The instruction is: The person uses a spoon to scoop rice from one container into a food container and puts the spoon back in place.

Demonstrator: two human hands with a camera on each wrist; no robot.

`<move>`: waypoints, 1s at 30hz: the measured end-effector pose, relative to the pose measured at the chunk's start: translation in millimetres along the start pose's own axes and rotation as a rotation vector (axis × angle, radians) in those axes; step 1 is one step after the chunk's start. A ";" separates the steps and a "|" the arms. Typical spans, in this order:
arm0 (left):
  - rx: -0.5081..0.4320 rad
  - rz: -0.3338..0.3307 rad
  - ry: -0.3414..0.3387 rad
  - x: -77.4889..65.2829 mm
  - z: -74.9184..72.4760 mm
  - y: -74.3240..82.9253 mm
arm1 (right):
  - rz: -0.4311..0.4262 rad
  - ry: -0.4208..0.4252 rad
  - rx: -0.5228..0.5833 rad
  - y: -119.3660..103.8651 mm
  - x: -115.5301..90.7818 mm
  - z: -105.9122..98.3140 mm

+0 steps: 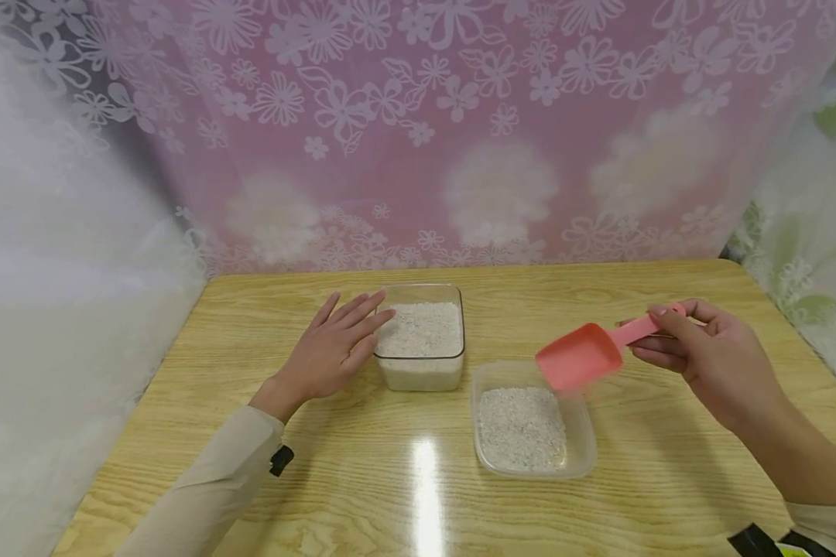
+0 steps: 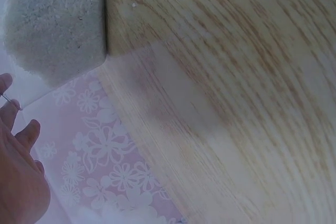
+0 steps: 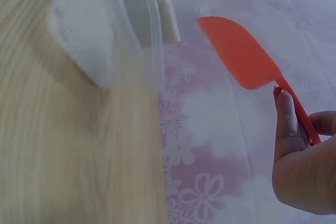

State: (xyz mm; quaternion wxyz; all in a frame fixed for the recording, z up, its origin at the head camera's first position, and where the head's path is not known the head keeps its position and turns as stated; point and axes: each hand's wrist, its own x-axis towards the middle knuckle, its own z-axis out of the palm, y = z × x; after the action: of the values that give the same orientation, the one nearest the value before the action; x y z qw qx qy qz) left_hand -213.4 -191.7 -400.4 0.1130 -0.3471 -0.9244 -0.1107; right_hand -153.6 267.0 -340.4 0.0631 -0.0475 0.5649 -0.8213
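Note:
My right hand (image 1: 710, 360) pinches the handle of a pink-red scoop (image 1: 580, 357) between thumb and fingers. The scoop is tilted, its bowl over the back right corner of a low translucent tub (image 1: 581, 445), and no grains show in it. White rice-like grains (image 1: 522, 429) cover the tub's floor. To the left stands a taller clear container (image 1: 421, 375), filled well up with similar white grains (image 1: 425, 329). My left hand (image 1: 334, 348) lies with extended fingers at this container's left rim, fingertips over the edge. The right wrist view shows the scoop (image 3: 239, 53) from its underside.
Both containers stand on a wood-grain table (image 1: 306, 480). Behind it hangs a pink flowered curtain (image 1: 390, 178), with pale cloth (image 1: 63, 309) along the left and more cloth (image 1: 801, 232) at the right. Dark straps (image 1: 282, 460) sit around the wrists.

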 end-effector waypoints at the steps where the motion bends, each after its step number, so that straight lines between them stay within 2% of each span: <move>1: 0.002 0.002 0.000 0.2 -0.2 -0.3 | 0.006 -0.002 0.030 -1.2 4.3 3.0; 5: 0.016 0.005 -0.006 0.0 -0.6 -0.6 | 0.023 -0.035 0.104 -4.6 23.3 19.1; 12: 0.041 0.011 -0.007 0.7 -3.0 1.1 | 0.022 -0.026 0.067 -5.0 52.6 58.6; 16: 0.059 0.021 0.001 2.0 -4.2 0.7 | 0.033 -0.055 0.083 1.2 69.8 79.2; 20: 0.080 0.022 -0.010 2.4 -4.3 -0.2 | 0.024 -0.051 0.015 11.6 83.5 95.9; 24: 0.089 0.015 -0.021 1.8 -6.0 -0.1 | -0.012 -0.049 -0.109 22.0 92.6 108.0; 30: 0.096 0.014 -0.020 2.2 -8.0 -0.4 | -0.055 -0.003 -0.267 29.3 101.3 123.2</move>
State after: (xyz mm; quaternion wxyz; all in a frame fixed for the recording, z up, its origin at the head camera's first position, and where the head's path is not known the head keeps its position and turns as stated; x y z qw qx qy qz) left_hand -214.2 -192.9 -392.2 0.1210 -0.3489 -0.9272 -0.0621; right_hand -233.9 127.1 -323.1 0.0346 -0.0719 0.6678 -0.7400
